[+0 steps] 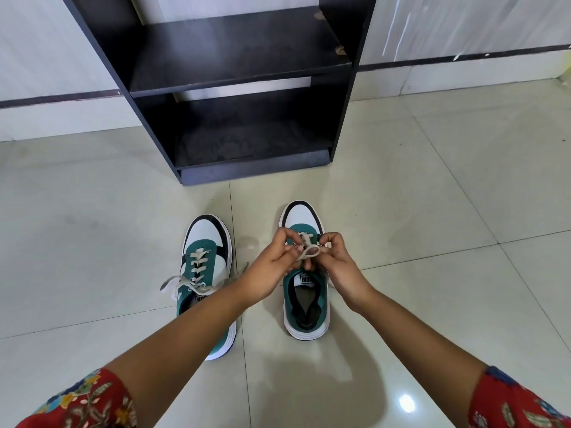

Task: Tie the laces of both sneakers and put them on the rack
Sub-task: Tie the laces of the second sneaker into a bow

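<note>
Two teal, white and black sneakers stand side by side on the tiled floor, toes pointing at the rack. The left sneaker (206, 248) has loose cream laces spilling to both sides. Over the right sneaker (304, 307), my left hand (275, 264) and my right hand (336, 264) pinch its cream lace (309, 250), which forms a small loop between my fingers. My left forearm crosses the heel of the left sneaker. The black rack (241, 69) stands just beyond the shoes, its two shelves bare.
Pale glossy floor tiles (432, 211) spread on all sides. A white wall with a dark skirting stripe (463, 58) runs behind the rack. My sleeves are red with a floral print.
</note>
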A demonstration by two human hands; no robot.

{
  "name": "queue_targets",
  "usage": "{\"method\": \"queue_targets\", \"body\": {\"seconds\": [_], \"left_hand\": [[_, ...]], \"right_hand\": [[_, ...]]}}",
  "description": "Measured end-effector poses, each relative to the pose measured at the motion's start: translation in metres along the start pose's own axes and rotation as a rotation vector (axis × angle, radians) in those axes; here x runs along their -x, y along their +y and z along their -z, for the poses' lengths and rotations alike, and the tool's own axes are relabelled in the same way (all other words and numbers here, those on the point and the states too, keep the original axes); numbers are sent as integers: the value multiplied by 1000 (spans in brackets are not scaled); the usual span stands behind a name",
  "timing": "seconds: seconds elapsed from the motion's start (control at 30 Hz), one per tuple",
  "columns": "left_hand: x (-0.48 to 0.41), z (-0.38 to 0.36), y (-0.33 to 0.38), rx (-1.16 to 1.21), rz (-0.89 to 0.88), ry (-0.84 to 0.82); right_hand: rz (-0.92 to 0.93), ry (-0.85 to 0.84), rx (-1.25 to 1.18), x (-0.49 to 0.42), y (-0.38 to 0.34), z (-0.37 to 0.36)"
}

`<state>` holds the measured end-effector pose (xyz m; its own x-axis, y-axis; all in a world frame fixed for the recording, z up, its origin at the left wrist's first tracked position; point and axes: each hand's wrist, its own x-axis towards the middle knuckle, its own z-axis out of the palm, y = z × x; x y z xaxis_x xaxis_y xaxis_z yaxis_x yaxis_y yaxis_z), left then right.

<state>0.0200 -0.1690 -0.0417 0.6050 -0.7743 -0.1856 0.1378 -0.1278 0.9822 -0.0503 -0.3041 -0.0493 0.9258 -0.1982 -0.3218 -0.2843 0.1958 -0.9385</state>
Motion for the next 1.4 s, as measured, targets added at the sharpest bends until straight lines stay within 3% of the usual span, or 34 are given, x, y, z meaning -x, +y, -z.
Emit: {"method": "queue_targets", "body": {"seconds": [0.23,0.37,0.47,0.57,0.63,0.73,0.8,0.93,1.0,1.1,1.3,1.4], "left_hand": [[-6,3,-11,87,121,32],[-8,0,-13,132,181,136],[-10,1,-11,105,242,172],[-5,0,0,101,150,150],[-1,1,4,-206,-13,157],[-3,12,-6,-1186,-409,247],[-5,14,-10,-1398,-565,222],[-7,15,-8,-1522,-763,142],[-8,13,-6,-1502,-702,140],[-9,6,0,-1282,-572,176],[-8,9,1,-1491,-741,39],[-8,9,5,-1361,-576,90]], "right_hand": [[90,-133,54,4,2,2],[142,-146,101,4,4,5],[222,-72,217,2,8,5],[143,83,48,-4,7,2],[47,148,-46,-8,2,2],[-128,89,-19,-15,-5,4],[-195,36,34,-19,-9,6],[-231,-52,48,-20,-12,12],[-209,-68,33,-19,-9,13],[-189,2,-5,-16,-5,10],[-273,-13,105,-21,-9,15],[-256,-56,119,-25,-9,13]]}}
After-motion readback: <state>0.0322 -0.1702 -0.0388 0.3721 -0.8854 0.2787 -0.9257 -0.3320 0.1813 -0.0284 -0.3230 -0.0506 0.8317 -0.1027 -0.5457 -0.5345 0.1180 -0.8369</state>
